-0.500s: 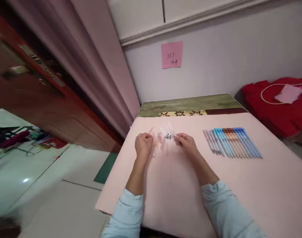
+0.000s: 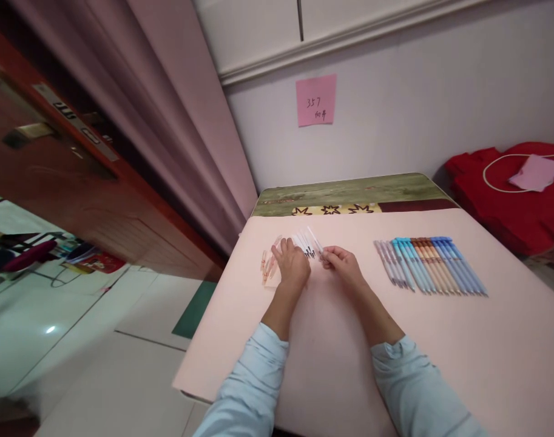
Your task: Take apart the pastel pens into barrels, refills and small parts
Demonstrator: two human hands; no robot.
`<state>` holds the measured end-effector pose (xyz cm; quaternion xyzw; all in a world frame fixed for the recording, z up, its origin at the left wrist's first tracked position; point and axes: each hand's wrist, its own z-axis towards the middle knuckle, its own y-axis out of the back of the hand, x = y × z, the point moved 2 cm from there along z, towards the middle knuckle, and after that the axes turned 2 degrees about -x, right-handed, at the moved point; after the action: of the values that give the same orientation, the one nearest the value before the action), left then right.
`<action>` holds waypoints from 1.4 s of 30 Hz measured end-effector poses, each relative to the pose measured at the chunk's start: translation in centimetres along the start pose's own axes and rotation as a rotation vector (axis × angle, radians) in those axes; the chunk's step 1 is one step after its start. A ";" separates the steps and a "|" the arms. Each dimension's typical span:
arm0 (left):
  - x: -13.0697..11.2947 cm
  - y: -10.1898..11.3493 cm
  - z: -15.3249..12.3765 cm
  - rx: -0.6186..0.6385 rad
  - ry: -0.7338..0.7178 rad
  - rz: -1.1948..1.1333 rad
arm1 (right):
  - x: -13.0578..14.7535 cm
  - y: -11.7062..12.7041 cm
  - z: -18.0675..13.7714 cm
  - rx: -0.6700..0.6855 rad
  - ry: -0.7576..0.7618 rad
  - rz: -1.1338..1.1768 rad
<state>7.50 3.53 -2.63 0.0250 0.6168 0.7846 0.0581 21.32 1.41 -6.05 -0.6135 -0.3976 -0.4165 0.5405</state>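
My left hand is over the left part of the table, palm down, its fingers apart above some clear pen parts with pinkish-orange marks. Its palm hides part of that group. Just beyond it lies a fan of thin white pen refills with black ends. My right hand is at the right side of this fan, thumb and forefinger pinched together. Whatever small, pale thing sits in that pinch is too indistinct to name. Farther right, a row of capped pens in grey, light blue, brown and dark blue lies side by side.
A pale pink cover spreads over the table, with a green wood-patterned strip at its far edge. On the wall is a pink note. Red cloth is heaped at the right; a brown door stands at the left.
My left hand has moved right and its closed fingertips have spread, now covering part of the pinkish pen parts. My right hand stays in nearly the same place, still pinched.
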 end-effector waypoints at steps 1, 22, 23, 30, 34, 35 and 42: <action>-0.2 -0.1 0.0 -0.004 0.021 -0.004 | 0.0 0.0 0.0 0.000 0.000 -0.001; 6.0 -1.2 -0.9 -0.279 0.614 -2.170 | -0.3 -0.8 -0.9 0.105 0.038 -0.146; 6.1 -1.4 -1.0 -0.279 0.600 -2.173 | -0.4 -0.8 -0.9 0.123 0.040 -0.179; 6.3 -1.8 -0.9 -0.306 0.578 -2.110 | -1.0 -0.8 -1.0 0.224 0.058 -0.338; 6.4 -2.0 -0.9 -0.316 0.585 -2.073 | -1.3 -0.7 -0.9 0.226 0.056 -0.345; 6.4 -2.1 -0.9 -0.321 0.589 -2.064 | -1.3 -0.7 -0.9 0.227 0.054 -0.345; 6.3 -1.8 -0.9 -0.322 0.570 -2.020 | -1.0 -0.9 -1.2 0.221 0.060 -0.390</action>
<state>1.30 3.82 -4.80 -0.6917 0.2309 0.4217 0.5390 20.03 0.29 -6.65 -0.4493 -0.5356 -0.4851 0.5252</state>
